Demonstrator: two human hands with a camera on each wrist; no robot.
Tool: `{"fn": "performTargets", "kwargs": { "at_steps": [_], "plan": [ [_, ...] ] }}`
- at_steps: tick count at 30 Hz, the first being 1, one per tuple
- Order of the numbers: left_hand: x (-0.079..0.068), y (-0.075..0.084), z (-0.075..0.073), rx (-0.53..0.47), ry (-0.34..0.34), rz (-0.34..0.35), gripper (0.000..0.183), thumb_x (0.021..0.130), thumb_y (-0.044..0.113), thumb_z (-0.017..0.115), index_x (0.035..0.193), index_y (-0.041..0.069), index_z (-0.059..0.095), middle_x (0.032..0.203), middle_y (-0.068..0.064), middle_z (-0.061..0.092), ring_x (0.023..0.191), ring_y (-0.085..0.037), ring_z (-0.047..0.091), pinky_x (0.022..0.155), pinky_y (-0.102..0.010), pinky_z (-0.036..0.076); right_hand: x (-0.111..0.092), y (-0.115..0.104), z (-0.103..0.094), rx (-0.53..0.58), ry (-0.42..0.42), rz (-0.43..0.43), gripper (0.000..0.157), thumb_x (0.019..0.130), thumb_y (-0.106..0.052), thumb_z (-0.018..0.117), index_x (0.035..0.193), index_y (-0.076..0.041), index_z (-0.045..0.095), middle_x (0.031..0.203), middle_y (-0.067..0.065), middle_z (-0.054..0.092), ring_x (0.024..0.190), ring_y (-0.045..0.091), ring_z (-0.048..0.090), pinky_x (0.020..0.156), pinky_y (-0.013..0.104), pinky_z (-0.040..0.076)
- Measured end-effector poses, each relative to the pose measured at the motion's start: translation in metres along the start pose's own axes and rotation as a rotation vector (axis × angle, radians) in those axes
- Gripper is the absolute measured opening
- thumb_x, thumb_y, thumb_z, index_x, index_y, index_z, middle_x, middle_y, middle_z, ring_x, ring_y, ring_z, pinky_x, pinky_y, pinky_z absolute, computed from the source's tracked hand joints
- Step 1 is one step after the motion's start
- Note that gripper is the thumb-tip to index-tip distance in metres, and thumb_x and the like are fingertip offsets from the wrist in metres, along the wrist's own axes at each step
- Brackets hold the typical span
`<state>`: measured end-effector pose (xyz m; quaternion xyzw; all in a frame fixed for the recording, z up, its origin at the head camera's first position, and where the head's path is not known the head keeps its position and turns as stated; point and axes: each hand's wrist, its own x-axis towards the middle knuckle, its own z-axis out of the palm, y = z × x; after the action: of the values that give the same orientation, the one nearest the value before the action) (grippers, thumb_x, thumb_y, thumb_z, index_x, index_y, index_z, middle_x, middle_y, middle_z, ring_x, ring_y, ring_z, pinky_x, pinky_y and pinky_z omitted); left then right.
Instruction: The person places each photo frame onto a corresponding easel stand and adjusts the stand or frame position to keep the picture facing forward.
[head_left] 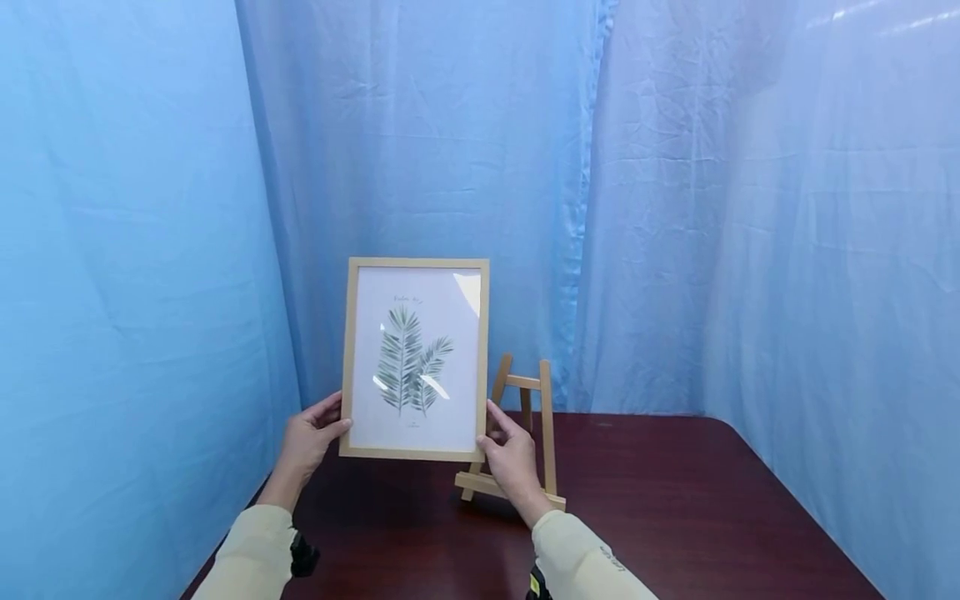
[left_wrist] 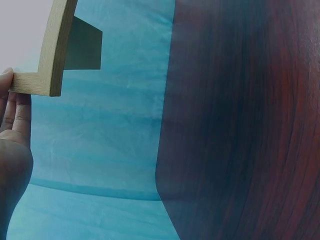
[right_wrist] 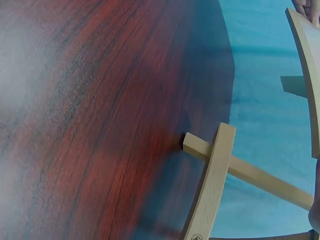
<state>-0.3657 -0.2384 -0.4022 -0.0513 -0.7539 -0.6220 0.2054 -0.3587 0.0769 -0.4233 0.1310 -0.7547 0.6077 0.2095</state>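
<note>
Both hands hold a picture frame [head_left: 483, 358] up above the table, one at each side near its lower corners. Its light wood border surrounds a white print of green fern-like leaves. The left hand [head_left: 306, 437] pinches the left edge, thumb in front and fingers behind; the left wrist view shows the frame's corner [left_wrist: 50, 80] and a dark flap [left_wrist: 85, 47] projecting behind it. The right hand [head_left: 513, 458] grips the right edge, thumb on the front. Behind that hand stands a small wooden easel [head_left: 549, 425], partly hidden by the frame and the hand.
The dark red wood table [head_left: 675, 492] lies under the hands and the easel. Light blue curtains [head_left: 450, 167] enclose it at the back and both sides. The easel's ledge [right_wrist: 212, 180] shows large in the right wrist view.
</note>
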Motion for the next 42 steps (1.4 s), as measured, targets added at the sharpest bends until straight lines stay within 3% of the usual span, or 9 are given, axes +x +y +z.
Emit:
{"fn": "performTargets", "kwargs": {
  "at_steps": [11,20,29,37,42],
  "plan": [
    [0.005,0.002,0.016,-0.052,-0.018,0.016,0.053,0.088,-0.006,0.070,0.139,-0.004,0.054,0.128,-0.029,0.060,0.092,0.000,0.061,0.077,-0.015,0.051,0.005,0.003,-0.015,0.031,0.002,0.028,0.058,0.089,0.006,0.066,0.144,-0.011,0.054,0.134,0.016,0.059,0.102,0.031,0.064,0.070,0.026,0.055],
    [0.006,0.006,0.026,-0.081,-0.027,0.041,0.052,0.087,-0.010,0.068,0.137,-0.006,0.055,0.127,-0.030,0.060,0.093,-0.004,0.062,0.076,-0.015,0.052,0.007,0.000,-0.027,0.032,0.000,0.036,0.063,0.089,0.007,0.066,0.146,-0.018,0.052,0.137,0.012,0.058,0.099,0.027,0.066,0.064,0.025,0.053],
    [0.012,0.006,0.034,-0.077,-0.035,0.034,0.052,0.086,-0.010,0.069,0.137,-0.002,0.057,0.129,-0.026,0.061,0.104,-0.020,0.063,0.077,-0.017,0.052,0.002,-0.004,-0.033,-0.015,0.037,0.039,0.063,0.088,0.004,0.069,0.145,-0.019,0.054,0.142,0.008,0.055,0.100,0.026,0.066,0.064,0.025,0.054],
    [0.016,0.003,0.039,-0.108,-0.045,0.056,0.051,0.085,-0.013,0.069,0.134,-0.004,0.059,0.126,-0.027,0.062,0.098,-0.014,0.064,0.076,-0.017,0.052,-0.002,-0.005,-0.036,-0.045,0.068,0.045,0.064,0.088,0.002,0.071,0.145,-0.020,0.053,0.142,0.009,0.055,0.101,0.026,0.065,0.064,0.024,0.053],
    [0.017,0.001,0.045,-0.096,-0.054,0.073,0.050,0.086,-0.013,0.068,0.134,-0.005,0.058,0.126,-0.027,0.062,0.103,-0.024,0.065,0.075,-0.016,0.051,-0.003,-0.002,-0.041,-0.062,0.080,0.044,0.063,0.088,0.001,0.071,0.145,-0.019,0.053,0.142,0.010,0.055,0.103,0.026,0.065,0.065,0.023,0.053]
  ]
}}
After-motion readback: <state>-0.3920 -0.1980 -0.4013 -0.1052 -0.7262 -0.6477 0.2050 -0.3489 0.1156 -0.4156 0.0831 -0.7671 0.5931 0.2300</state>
